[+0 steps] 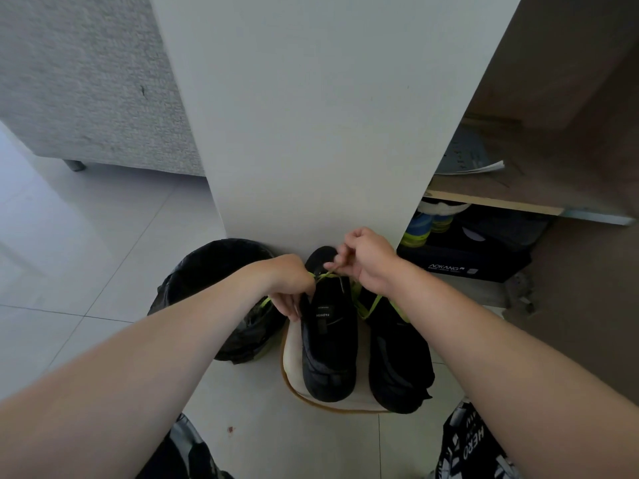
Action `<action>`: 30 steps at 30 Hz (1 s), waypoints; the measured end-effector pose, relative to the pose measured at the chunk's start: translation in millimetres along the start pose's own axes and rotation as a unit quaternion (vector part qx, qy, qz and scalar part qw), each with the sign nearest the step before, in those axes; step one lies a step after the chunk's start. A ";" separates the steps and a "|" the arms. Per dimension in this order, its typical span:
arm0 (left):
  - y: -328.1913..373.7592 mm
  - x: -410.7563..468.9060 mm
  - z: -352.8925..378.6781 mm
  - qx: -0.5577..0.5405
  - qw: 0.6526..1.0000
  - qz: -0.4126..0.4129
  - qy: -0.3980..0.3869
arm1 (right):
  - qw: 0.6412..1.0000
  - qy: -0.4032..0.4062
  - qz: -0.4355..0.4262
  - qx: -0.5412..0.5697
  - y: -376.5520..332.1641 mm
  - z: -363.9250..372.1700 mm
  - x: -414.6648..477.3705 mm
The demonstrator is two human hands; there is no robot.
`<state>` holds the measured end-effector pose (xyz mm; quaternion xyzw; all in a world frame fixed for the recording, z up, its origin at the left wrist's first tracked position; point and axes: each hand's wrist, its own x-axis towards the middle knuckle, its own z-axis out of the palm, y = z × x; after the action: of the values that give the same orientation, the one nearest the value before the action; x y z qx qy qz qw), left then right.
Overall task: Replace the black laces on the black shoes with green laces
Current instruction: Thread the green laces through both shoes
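On a cream mat (292,369) against the white panel (311,133), two black shoes (328,347) sit side by side. The right hand (368,259) pinches a green lace (328,274) above one shoe; the left hand (288,285), fingers curled, grips the lace's other end.

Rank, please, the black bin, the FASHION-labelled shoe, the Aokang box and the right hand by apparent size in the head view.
1. black bin
2. FASHION-labelled shoe and Aokang box: too alike to rank
3. right hand
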<state>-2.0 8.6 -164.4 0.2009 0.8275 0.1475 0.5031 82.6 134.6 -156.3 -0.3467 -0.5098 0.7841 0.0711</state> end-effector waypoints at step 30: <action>-1.1 7.9 3.2 0.000 1.000 -0.010 0.009 | 0.837 0.039 -0.189 -0.512 -32.6 -27.1 -24.6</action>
<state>-2.6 11.5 -172.5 0.1914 0.8343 0.1441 0.4966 109.9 158.8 -123.6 -0.2606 -0.8911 0.3680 0.0501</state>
